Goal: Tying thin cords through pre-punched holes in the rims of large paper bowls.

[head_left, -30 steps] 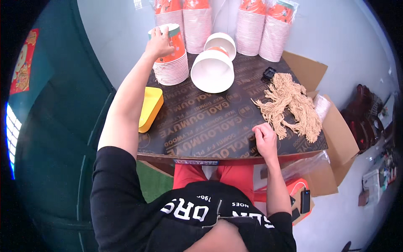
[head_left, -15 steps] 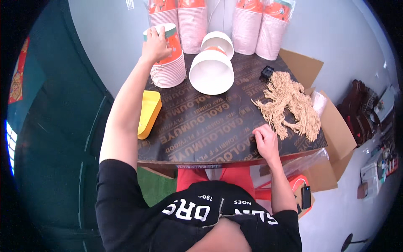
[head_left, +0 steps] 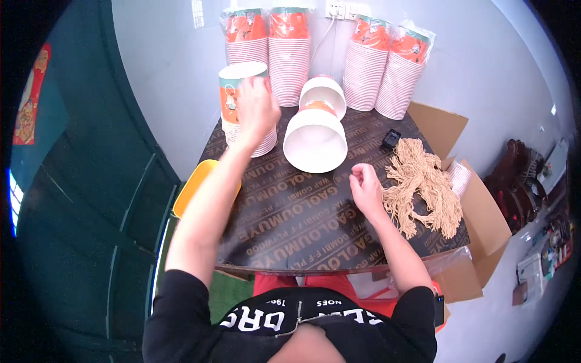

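Note:
A stack of nested paper buckets (head_left: 230, 100), orange with green rims above white layered edges, stands at the table's far left. My left hand (head_left: 257, 112) is in front of its right side, fingers near the top rim; they are smeared, so whether they grip is unclear. Two white-lined paper buckets (head_left: 315, 145) lie on their sides in the middle, mouths toward me. My right hand (head_left: 366, 189) hovers loosely curled over the table, with nothing visible in it. Beside it lies a bundle of tan twisted cords (head_left: 420, 187).
A yellow tray (head_left: 195, 184) sits at the left edge, partly behind my left forearm. Several bagged bucket stacks (head_left: 289, 69) stand along the wall. A small black object (head_left: 391, 139) is by the cords. An open cardboard box (head_left: 484, 206) is right of the dark table (head_left: 290, 236).
My left hand has moved from the stack's top rim to the right and toward me. My right hand has shifted left, away from the cords. The whole view has tilted upward.

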{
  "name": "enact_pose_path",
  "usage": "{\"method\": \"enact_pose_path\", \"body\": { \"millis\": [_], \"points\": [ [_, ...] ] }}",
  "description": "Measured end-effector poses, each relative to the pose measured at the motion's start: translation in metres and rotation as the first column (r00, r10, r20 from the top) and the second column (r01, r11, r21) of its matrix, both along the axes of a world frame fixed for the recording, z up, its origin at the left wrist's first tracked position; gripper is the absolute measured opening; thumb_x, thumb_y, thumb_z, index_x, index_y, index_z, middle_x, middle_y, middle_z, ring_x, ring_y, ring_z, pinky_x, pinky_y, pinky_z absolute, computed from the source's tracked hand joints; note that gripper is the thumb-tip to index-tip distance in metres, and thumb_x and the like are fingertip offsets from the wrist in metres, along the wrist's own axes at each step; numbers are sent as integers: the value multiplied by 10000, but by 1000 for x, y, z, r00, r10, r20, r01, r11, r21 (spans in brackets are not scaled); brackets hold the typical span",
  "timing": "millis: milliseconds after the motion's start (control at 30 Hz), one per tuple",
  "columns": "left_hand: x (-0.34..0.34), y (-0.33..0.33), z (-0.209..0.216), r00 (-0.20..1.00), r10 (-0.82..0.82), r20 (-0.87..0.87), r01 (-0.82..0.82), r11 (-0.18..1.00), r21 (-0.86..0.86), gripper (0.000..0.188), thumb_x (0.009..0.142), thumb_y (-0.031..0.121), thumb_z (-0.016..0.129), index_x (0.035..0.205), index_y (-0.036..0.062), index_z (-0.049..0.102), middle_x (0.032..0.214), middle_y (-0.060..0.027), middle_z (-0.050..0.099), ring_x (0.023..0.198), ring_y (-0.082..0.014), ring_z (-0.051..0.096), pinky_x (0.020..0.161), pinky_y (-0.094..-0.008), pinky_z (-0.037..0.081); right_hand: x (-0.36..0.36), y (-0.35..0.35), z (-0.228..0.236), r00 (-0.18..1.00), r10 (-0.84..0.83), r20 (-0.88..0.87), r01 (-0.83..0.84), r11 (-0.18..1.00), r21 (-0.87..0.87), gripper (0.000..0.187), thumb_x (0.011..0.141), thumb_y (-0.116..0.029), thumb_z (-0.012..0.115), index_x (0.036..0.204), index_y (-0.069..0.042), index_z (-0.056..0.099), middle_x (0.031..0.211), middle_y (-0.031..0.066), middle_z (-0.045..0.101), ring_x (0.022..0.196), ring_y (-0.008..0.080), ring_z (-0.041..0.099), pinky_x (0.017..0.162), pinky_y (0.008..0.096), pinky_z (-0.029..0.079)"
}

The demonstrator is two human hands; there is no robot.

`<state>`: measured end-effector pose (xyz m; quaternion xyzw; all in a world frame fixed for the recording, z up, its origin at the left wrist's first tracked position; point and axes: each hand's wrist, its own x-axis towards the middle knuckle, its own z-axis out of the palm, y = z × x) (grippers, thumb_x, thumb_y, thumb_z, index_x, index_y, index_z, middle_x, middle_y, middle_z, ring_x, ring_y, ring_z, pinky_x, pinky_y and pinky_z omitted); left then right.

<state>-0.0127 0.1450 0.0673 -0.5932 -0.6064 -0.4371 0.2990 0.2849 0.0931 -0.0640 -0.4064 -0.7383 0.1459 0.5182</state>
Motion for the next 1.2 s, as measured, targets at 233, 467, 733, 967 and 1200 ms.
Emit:
{"method": "enact_pose_path", "body": {
  "millis": [233, 467, 733, 967, 1200],
  "points": [
    [35, -11, -100, 801, -137, 583, 255, 959, -125, 194, 800, -5, 543, 983, -69, 544, 924, -261, 586, 904, -438, 591, 816, -482, 471, -21, 59, -5, 994, -76, -77, 73, 997, -34, 279, 861, -106, 715, 1033, 6, 525, 930, 121, 570, 707, 203, 597, 680, 344, 513],
    [49, -17, -146, 598, -287, 748, 395, 918, 36, 97, 845, 0, 614, 929, -6, 565, 800, -73, 586, 719, -148, 560, 672, -299, 478, -25, 69, -15, 992, -58, -116, 57, 998, -14, 217, 863, -89, 706, 932, 0, 522, 804, 132, 568, 675, 258, 584, 653, 376, 487],
    [71, -28, -144, 678, -192, 709, 295, 955, -24, 91, 852, 48, 683, 854, 2, 606, 712, -44, 615, 647, -128, 583, 626, -295, 492, -16, 73, -16, 970, -143, -198, 143, 990, -16, 152, 835, -46, 679, 831, -17, 530, 722, 141, 599, 632, 295, 621, 601, 403, 482],
    [75, -38, -135, 630, -199, 751, 367, 928, -61, 54, 828, 33, 625, 821, -7, 590, 679, -55, 601, 655, -116, 587, 618, -302, 488, -11, 66, -11, 976, -126, -175, 121, 992, -42, 125, 765, -31, 645, 831, -9, 541, 652, 140, 584, 595, 303, 614, 604, 398, 494],
    [58, -46, -131, 170, -596, 785, 756, 590, 285, 390, 975, 333, 481, 824, -19, 554, 1151, -229, 650, 1215, -273, 554, 1033, -353, 378, 12, 69, -12, 961, 90, -261, -155, 958, -241, 234, 822, -143, 572, 796, 74, 654, 572, 103, 570, 515, 136, 556, 511, 337, 466]
  ]
}}
